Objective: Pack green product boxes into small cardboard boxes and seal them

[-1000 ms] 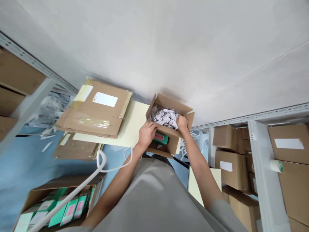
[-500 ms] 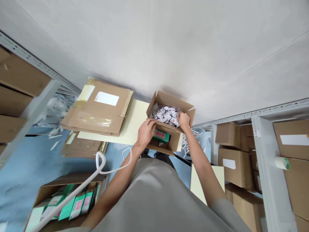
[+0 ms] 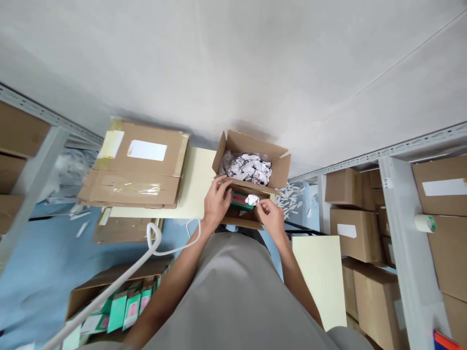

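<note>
My right hand (image 3: 270, 217) pinches a crumpled piece of white paper (image 3: 252, 200) above the near cardboard box (image 3: 242, 222). Inside that box lies a green and pink packet (image 3: 239, 199), partly covered by the paper and my fingers. My left hand (image 3: 216, 200) is at the left end of the edge between the two boxes, its curled fingers closed on the front flap (image 3: 251, 186) of the far box. This far cardboard box (image 3: 251, 144) stands open against the wall and holds many crumpled paper pieces (image 3: 248, 168) and some clear plastic.
Flattened cartons (image 3: 142, 167) are stacked on the pale tabletop (image 3: 197, 170) to the left. A white bent tube (image 3: 109, 290) crosses at lower left, over a carton of green packets (image 3: 116, 311). Shelves with boxes (image 3: 355, 233) flank both sides; a pale board (image 3: 319, 282) is at right.
My right hand has come out of the far box toward me, now with a crumpled paper piece over the near box. My left hand stays by the flap. The view has shifted slightly.
</note>
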### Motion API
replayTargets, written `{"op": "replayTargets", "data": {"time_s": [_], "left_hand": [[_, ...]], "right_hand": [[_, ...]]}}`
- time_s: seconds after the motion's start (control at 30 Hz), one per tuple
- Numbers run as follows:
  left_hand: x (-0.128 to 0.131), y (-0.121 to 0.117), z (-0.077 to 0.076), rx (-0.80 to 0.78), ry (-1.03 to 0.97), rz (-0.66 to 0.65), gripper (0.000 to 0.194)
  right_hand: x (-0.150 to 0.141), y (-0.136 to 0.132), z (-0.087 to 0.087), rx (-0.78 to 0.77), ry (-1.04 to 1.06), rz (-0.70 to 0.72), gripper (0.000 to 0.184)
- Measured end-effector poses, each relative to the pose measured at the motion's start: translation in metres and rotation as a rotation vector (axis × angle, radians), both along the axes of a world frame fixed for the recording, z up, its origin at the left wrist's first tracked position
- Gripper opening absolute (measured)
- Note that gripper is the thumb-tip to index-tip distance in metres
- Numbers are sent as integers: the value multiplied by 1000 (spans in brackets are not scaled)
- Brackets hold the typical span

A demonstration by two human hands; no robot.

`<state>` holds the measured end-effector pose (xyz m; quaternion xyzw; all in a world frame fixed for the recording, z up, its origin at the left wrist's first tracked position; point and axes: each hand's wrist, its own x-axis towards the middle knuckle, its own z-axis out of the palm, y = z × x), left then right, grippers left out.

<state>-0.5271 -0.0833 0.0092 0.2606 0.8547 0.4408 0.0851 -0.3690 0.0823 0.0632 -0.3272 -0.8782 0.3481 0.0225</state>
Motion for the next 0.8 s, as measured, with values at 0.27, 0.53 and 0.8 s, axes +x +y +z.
{"op": "replayTargets", "data": {"time_s": [0.27, 0.53, 0.8], "left_hand": [[-11, 13, -10, -37, 11, -60, 30], [-2, 9, -25, 16, 95, -12, 25], [20, -1, -27, -14, 122, -1, 39]], "right_hand": [[-20, -9, -34, 57, -181, 56, 19], [-108, 32, -12, 197, -223, 205, 25], [-227, 37, -75, 331, -663, 597, 34]]}}
